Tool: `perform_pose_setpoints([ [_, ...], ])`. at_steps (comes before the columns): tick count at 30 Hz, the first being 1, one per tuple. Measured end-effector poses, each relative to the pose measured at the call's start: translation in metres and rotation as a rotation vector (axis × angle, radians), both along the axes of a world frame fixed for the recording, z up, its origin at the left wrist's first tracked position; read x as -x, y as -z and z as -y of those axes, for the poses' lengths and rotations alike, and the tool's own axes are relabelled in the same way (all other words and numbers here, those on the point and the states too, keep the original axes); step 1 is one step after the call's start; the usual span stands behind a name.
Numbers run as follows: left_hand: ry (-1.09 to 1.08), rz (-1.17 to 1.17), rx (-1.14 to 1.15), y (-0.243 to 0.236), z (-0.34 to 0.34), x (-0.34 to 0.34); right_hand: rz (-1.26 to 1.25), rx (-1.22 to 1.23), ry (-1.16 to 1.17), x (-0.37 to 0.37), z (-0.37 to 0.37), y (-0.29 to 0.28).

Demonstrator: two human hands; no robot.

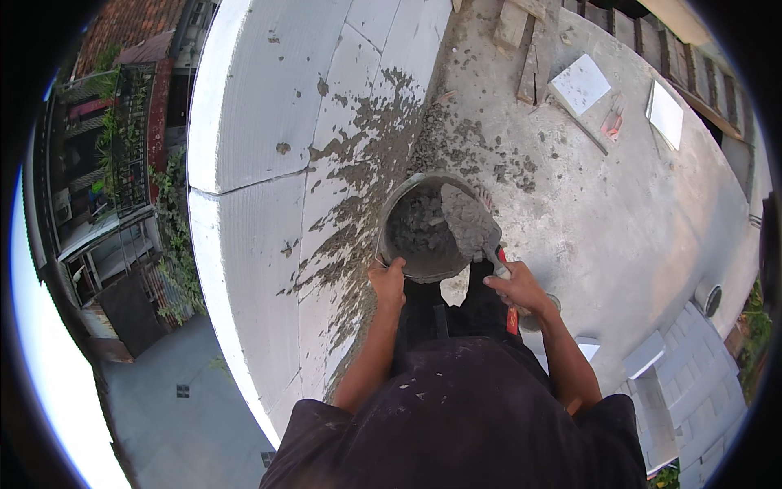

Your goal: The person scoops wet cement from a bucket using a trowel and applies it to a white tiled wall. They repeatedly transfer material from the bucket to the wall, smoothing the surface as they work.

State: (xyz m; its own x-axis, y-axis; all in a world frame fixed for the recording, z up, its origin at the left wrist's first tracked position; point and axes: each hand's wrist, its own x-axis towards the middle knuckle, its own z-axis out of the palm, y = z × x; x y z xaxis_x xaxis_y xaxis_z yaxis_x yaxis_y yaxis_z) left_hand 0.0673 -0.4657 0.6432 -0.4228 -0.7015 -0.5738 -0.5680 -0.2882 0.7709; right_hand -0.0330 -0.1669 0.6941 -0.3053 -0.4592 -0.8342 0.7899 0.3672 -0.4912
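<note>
My left hand (388,279) grips the near left rim or wire handle of a round bucket (383,228) holding grey wet mortar (417,230). My right hand (509,285) is closed on the handle of a trowel (495,254), whose blade carries a heap of mortar (464,220) over the bucket's right side. A wall of white blocks (261,106) runs along my left, splattered with mortar near its inner side. Behind my right wrist a red strip-like object (512,322) shows, too partly hidden to name.
The concrete floor (595,228) has mortar clumps, wood scraps (533,65), two white square pieces (580,84), a pink-orange tool (611,121) and a rod. Stacked pale blocks (692,367) lie lower right. Beyond the wall's left edge is a drop to a yard (155,407) beside buildings and plants.
</note>
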Motion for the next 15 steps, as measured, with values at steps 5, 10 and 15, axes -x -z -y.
perform_pose_setpoints([
  [5, -0.136, 0.088, -0.060, 0.026, -0.005, -0.010, -0.141, -0.253, 0.350, 0.038, -0.059, 0.105],
  [10, -0.248, 0.245, -0.065, 0.062, 0.002, -0.049, -0.193, -0.575, 0.740, 0.073, -0.102, 0.279],
  [15, -0.404, 0.339, -0.165, 0.087, 0.002, -0.077, -0.451, -1.121, 0.532, 0.110, -0.052, 0.494],
])
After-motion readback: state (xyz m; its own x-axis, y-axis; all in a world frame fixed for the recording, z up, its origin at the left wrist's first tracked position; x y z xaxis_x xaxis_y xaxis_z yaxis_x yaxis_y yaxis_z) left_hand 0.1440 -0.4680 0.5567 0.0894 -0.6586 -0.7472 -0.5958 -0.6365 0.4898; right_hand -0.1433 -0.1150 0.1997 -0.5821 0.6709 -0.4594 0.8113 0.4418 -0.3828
